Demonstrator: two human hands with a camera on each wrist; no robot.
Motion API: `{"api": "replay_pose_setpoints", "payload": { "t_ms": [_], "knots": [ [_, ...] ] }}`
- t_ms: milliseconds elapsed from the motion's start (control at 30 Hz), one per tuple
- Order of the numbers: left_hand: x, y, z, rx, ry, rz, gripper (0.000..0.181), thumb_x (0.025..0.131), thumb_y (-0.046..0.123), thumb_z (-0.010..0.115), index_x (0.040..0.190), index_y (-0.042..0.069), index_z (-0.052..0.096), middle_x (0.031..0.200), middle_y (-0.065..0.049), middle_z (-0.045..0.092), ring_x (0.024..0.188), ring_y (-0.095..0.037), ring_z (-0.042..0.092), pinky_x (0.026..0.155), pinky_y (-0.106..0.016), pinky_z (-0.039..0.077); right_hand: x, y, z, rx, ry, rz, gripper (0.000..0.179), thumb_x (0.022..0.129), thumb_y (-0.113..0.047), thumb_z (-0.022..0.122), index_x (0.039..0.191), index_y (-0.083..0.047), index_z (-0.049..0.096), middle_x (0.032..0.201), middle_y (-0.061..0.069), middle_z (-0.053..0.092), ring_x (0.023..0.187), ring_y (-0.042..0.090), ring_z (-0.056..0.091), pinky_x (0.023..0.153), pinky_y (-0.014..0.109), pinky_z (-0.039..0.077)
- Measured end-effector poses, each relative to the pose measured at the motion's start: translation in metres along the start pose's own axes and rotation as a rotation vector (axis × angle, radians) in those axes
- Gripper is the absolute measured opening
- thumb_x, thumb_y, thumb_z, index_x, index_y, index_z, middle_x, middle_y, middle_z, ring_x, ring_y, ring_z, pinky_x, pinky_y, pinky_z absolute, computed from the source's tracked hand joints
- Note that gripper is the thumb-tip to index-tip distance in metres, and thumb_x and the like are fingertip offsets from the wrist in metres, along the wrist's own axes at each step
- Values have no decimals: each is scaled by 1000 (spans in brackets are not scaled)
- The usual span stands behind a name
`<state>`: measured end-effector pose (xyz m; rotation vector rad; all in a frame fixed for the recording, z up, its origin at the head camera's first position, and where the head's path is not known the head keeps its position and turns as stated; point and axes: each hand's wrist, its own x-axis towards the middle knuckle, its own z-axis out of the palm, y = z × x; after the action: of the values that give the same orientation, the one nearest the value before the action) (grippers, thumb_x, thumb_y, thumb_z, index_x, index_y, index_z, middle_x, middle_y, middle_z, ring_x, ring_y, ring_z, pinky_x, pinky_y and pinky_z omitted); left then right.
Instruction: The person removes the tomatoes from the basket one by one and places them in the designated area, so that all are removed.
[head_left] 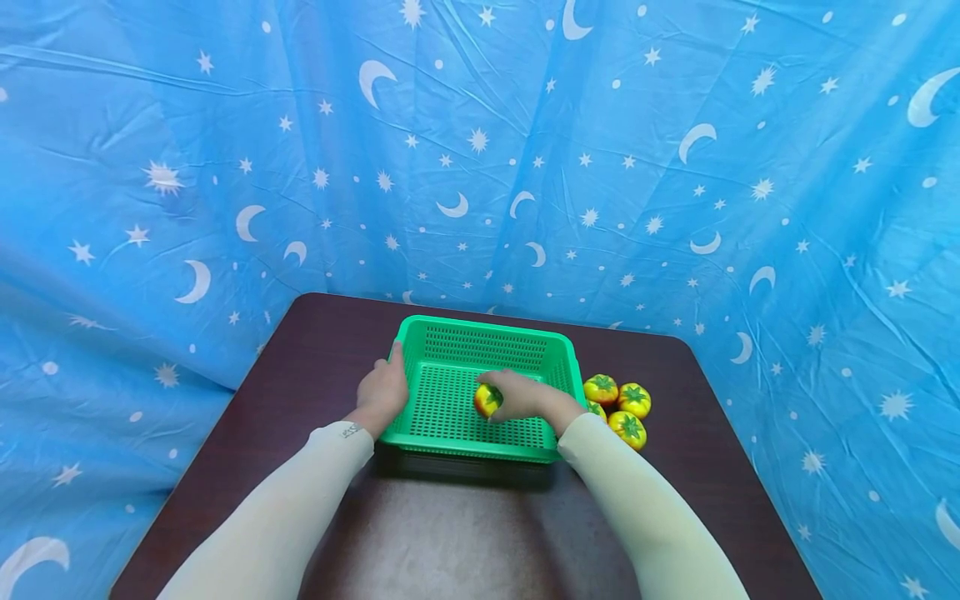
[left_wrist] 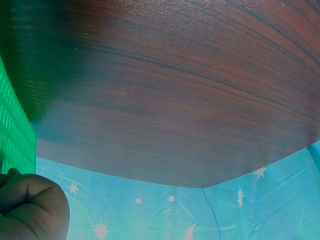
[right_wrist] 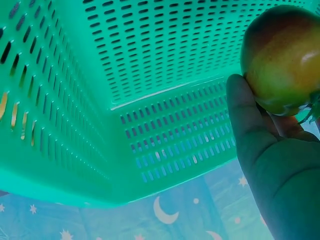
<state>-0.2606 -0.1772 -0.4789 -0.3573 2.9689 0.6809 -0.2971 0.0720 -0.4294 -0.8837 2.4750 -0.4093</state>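
A green plastic basket (head_left: 480, 447) with slotted walls stands on the table. At its left side my left hand (head_left: 384, 388) grips the rim; the left wrist view catches part of that hand (left_wrist: 35, 207) beside the basket wall (left_wrist: 15, 125). Over the basket's inside, my right hand (head_left: 519, 395) holds a yellow-red tomato (head_left: 487, 402) with a green leafy top. Seen from the right wrist, the tomato (right_wrist: 282, 60) sits between the thumb and fingers, above the slotted floor. Several similar tomatoes (head_left: 630, 428) lie together on the table, right against the basket's right side.
The dark brown wooden table (head_left: 450, 533) has rounded far corners. Behind it and along both sides hangs a blue curtain (head_left: 480, 167) printed with white moons and stars. Yellow patches show through the basket's slots in the right wrist view.
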Motion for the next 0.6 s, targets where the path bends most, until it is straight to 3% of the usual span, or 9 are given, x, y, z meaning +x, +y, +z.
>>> {"api": "replay_pose_setpoints", "payload": {
  "t_ms": [400, 600],
  "knots": [
    [1, 0, 0, 12, 4, 2, 68, 104, 5, 39, 163, 11, 5, 126, -28, 54, 85, -31, 60, 70, -46, 51, -15, 8, -8, -3, 27, 8, 73, 88, -16, 77, 152, -13, 43, 149, 7, 49, 123, 24, 48, 95, 40, 53],
    [1, 0, 0, 8, 1, -1, 68, 104, 4, 37, 163, 11, 4, 127, -29, 53, 87, -32, 61, 71, -48, 52, -23, 11, -16, 21, 54, 21, 74, 88, -18, 77, 153, -15, 42, 153, 6, 46, 129, 26, 46, 100, 43, 51]
  ]
}}
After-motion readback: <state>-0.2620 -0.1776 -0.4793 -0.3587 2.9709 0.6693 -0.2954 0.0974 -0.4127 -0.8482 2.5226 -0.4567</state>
